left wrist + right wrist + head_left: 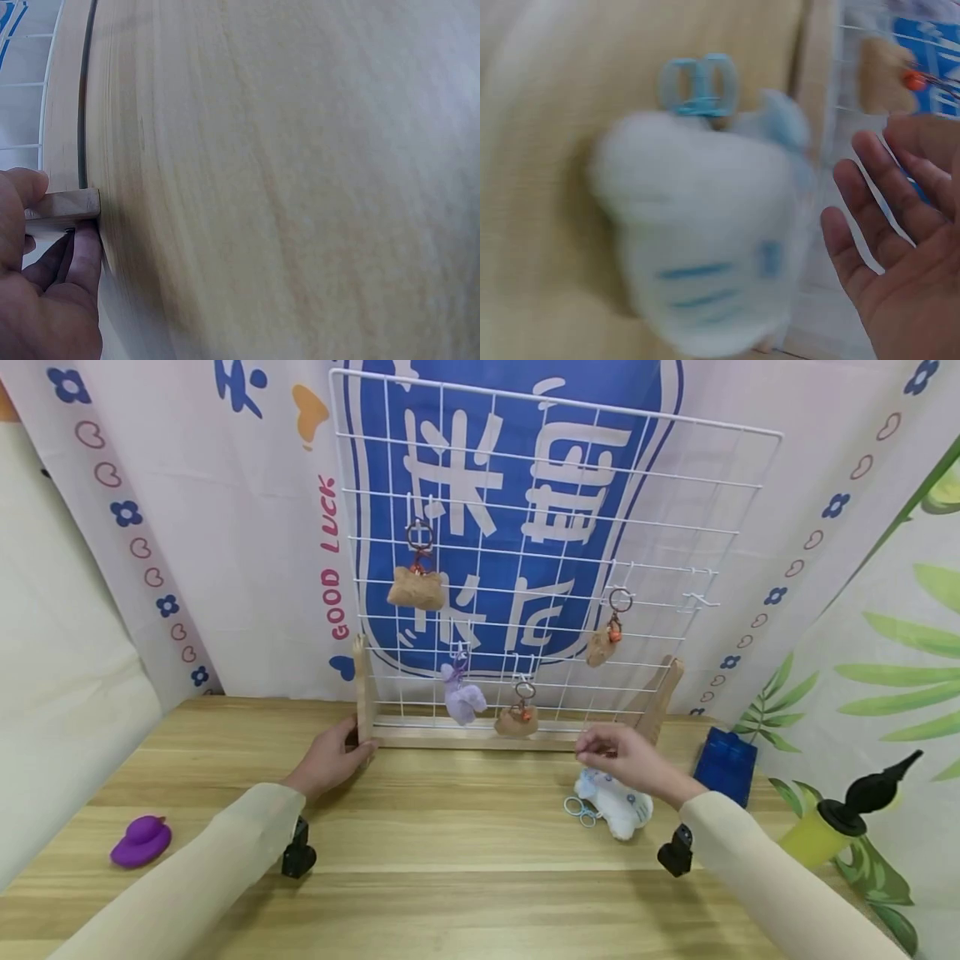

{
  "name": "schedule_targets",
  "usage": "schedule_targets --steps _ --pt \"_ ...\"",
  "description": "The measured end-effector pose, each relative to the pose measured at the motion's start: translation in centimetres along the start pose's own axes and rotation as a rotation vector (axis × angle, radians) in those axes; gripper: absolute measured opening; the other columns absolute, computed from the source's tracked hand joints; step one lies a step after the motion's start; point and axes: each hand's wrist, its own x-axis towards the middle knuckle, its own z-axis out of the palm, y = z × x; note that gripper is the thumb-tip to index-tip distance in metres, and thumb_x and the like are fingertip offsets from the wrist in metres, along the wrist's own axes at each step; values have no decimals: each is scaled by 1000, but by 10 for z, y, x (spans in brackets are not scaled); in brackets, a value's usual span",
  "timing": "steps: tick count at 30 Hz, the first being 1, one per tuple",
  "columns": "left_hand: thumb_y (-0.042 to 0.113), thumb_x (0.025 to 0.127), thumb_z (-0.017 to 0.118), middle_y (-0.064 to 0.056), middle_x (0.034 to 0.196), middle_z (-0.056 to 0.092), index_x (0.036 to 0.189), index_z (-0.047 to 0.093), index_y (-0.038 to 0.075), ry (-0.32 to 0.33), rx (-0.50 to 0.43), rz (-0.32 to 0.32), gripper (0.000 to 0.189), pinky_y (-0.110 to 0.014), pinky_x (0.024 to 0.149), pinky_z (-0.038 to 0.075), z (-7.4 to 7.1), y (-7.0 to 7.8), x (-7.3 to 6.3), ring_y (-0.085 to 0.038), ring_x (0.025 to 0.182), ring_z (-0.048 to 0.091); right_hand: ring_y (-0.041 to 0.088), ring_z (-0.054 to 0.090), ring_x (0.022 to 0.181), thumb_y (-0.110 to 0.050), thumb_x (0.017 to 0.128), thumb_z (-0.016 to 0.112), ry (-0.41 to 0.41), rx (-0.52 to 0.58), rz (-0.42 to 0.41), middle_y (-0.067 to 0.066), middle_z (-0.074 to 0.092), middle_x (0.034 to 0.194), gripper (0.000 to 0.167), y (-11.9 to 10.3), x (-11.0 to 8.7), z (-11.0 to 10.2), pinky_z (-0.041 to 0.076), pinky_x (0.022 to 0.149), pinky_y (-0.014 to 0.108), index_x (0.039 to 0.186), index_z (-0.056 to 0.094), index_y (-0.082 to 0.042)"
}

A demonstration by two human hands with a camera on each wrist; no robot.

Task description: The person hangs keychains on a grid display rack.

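Observation:
My left hand grips the left end of the wooden stand, thumb and fingers on either side of its upright end piece. The stand holds up a white wire grid. Hanging from the grid are brown plush keychains, one upper left, one at right, one low in the middle, beside a lilac plush. My right hand, fingers loosely bent and holding nothing, hovers by a white-and-blue plush keychain lying on the table; its light blue ring is seen too.
Far left on the wooden table sits a purple duck. To the right stand a blue box-like object and a yellow pump with a black nozzle. A printed cloth hangs behind the grid.

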Motion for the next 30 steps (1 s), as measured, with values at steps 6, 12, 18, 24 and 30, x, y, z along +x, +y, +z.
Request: schedule_targets --steps 6,12,18,24,30 --pt "20 108 58 -35 138 59 152 39 -12 -11 -13 -4 57 -58 102 56 4 -1 5 -43 121 62 9 67 97 -13 101 68 -109 -137 -31 6 76 105 16 13 -13 15 58 87 27 113 73 -3" --pt "19 108 58 -37 140 57 152 37 -13 -7 -11 -16 59 -59 103 55 3 1 3 -44 122 61 12 66 97 -13 97 74 -150 -269 -88 4 76 107 16 12 -17 22 55 85 28 112 74 -7" --pt "19 108 58 -37 140 57 152 37 -14 -14 -7 -22 59 -59 102 56 1 1 0 -44 121 61 17 63 102 -22 94 78 -196 -350 -105 4 73 113 24 12 -18 30 54 88 32 115 74 -11" --pt "19 108 57 -37 141 57 152 37 -13 -12 -14 -29 59 -60 105 54 0 0 0 -45 124 61 16 60 103 -23 95 77 -210 -335 -60 5 68 114 26 15 -17 33 54 89 32 117 72 -9" --pt "19 108 57 -37 140 58 151 38 -14 -9 -6 -19 57 -61 105 54 -1 -1 0 -45 124 61 15 60 100 -29 94 79 -187 -363 -77 3 67 109 33 17 -20 33 54 89 34 117 70 -7"
